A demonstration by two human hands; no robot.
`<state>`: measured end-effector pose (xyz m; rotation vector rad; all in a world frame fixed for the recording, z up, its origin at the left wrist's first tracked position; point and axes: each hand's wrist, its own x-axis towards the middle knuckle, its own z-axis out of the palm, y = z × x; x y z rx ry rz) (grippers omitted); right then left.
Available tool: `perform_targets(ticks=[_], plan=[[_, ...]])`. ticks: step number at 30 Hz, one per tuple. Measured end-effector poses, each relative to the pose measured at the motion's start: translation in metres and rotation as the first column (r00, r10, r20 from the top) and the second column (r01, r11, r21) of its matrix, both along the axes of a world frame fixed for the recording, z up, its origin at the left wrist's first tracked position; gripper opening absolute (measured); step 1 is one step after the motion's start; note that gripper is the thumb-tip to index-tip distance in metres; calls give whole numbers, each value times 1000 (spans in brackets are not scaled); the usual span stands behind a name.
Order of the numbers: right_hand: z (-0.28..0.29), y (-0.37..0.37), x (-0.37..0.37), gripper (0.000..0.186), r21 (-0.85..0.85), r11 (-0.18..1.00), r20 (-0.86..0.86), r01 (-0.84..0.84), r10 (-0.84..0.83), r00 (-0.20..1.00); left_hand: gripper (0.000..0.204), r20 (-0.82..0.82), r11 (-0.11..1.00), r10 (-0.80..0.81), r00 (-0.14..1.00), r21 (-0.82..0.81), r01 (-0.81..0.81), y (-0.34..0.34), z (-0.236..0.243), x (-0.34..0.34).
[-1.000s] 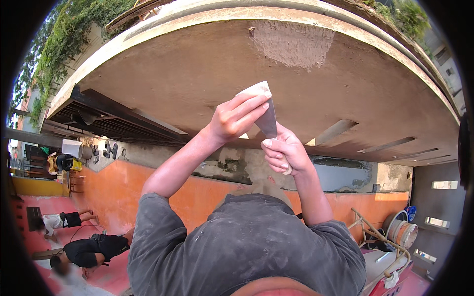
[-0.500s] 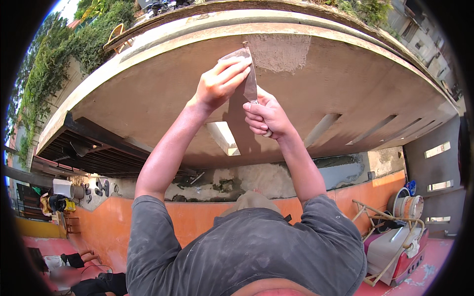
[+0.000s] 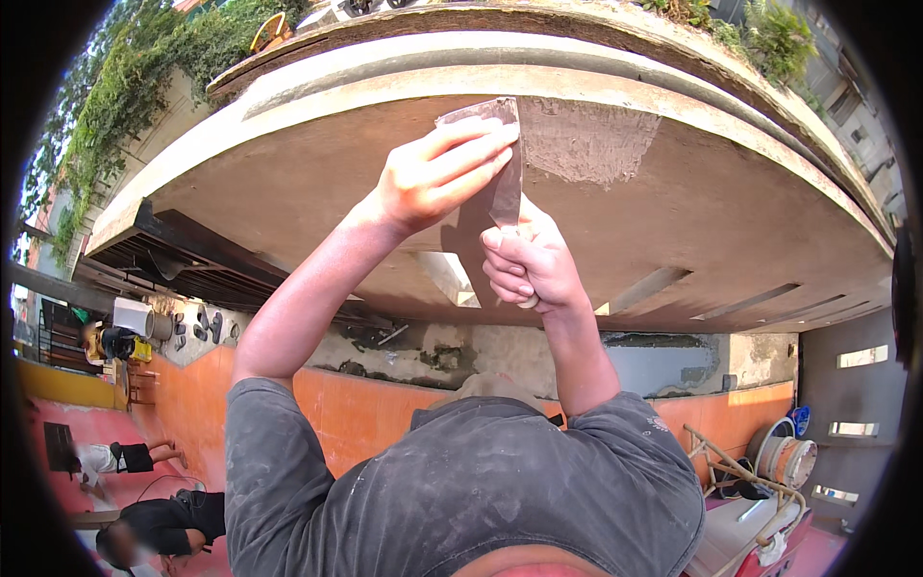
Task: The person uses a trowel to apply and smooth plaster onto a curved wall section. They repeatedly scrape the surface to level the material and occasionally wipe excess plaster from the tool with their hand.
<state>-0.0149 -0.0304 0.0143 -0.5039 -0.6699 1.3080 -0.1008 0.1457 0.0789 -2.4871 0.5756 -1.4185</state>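
Note:
A putty knife (image 3: pixel 507 197) with a wide, grey-smeared blade stands upright against a brown plastered wall (image 3: pixel 375 159). My right hand (image 3: pixel 532 258) is closed around its handle, and the handle's butt shows below the fist. Stretched fingers of my left hand (image 3: pixel 437 173) lie flat across the blade and press on it; the left thumb is hidden. The top of the blade reaches the wall's upper edge. Just right of the blade is a rough, paler plaster patch (image 3: pixel 586 139).
Slots such as a pale opening (image 3: pixel 447 277) pierce the wall. A dark slatted metal gate (image 3: pixel 183 260) is at left. An orange low wall (image 3: pixel 375 409) runs behind me. At right stand a bucket (image 3: pixel 793 462) and a wooden frame (image 3: pixel 740 471). Two people are at lower left.
Both hands have moved up along the wall with the putty knife, bringing the blade to its top edge. My view has shifted, so the wall and patch appear farther right.

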Motion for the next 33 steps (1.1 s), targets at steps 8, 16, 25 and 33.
perform_targets(ticks=[8, 16, 25, 33], plan=[[-4, -6, -2, 66, -4, 995, -98, -95, 94, 991, 28, -53, 997, 46, 998, -54, -49, -10, -5, -8], [6, 10, 3, 67, 27, 994, -134, -110, 112, 985, 29, -41, 994, 101, 994, -32, -102, -3, 14, -4], [-5, 6, -5, 65, -5, 995, -128, -96, 95, 987, 25, -78, 996, 80, 994, -42, -83, -5, 1, -12], [17, 12, -3, 59, 20, 995, -137, -98, 100, 986, 26, -14, 993, 105, 994, -46, -106, 6, 20, -2]])
